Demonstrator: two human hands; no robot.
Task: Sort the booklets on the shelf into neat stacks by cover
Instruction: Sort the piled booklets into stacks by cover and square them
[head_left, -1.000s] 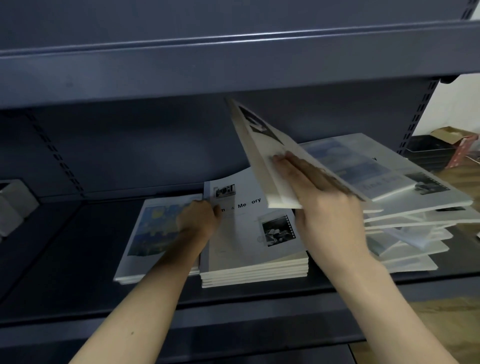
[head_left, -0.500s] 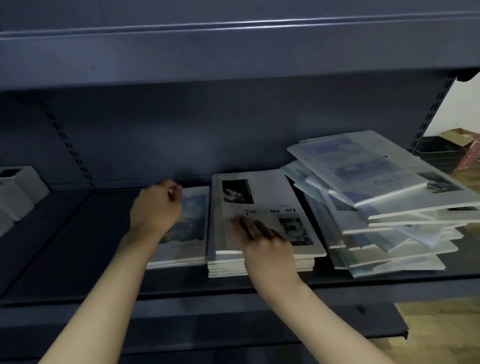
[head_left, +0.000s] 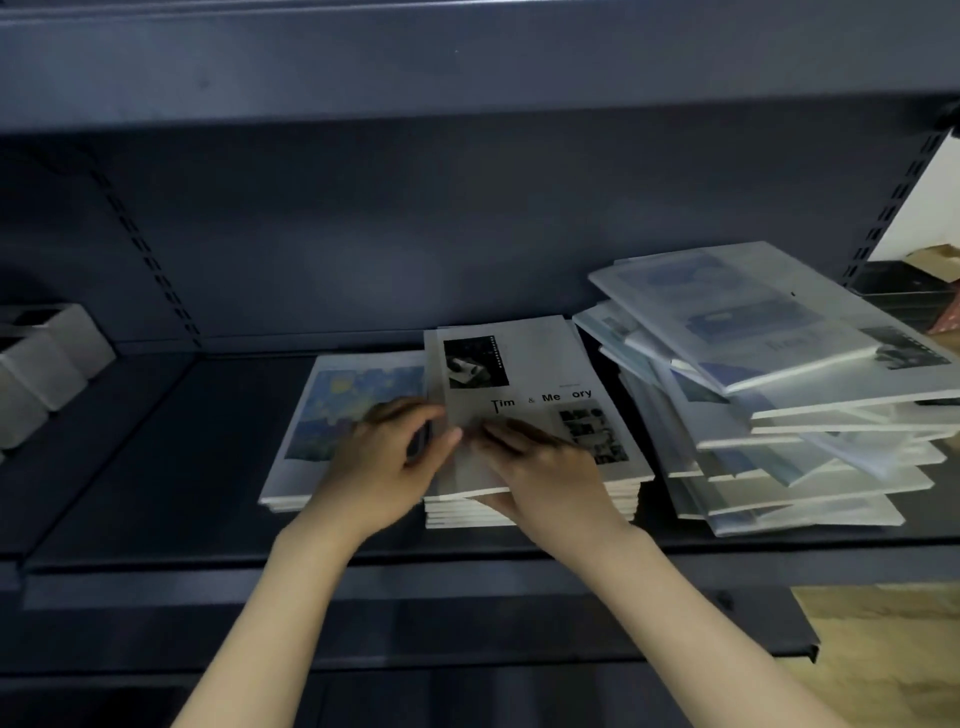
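Three groups of booklets lie on the dark shelf (head_left: 156, 467). At the left is a low stack with a blue painted cover (head_left: 358, 395). In the middle is a stack of white "Time & Memory" booklets (head_left: 524, 358), whose top booklet sits slightly askew. At the right is a messy, fanned pile of mixed booklets (head_left: 779, 395). My left hand (head_left: 379, 462) grips the left edge of the top middle booklet with curled fingers. My right hand (head_left: 545, 467) holds the same booklet's front edge, fingers on the cover and thumb beneath.
The upper shelf board (head_left: 467, 62) hangs low over the booklets. Several white boxes (head_left: 47, 358) stand at the far left of the shelf. Beyond the right upright are a cardboard box (head_left: 935, 260) and wooden floor (head_left: 883, 649).
My right hand brought the tilted booklet down from the right pile onto the middle stack. My left hand moved from the blue stack to that booklet's left edge.
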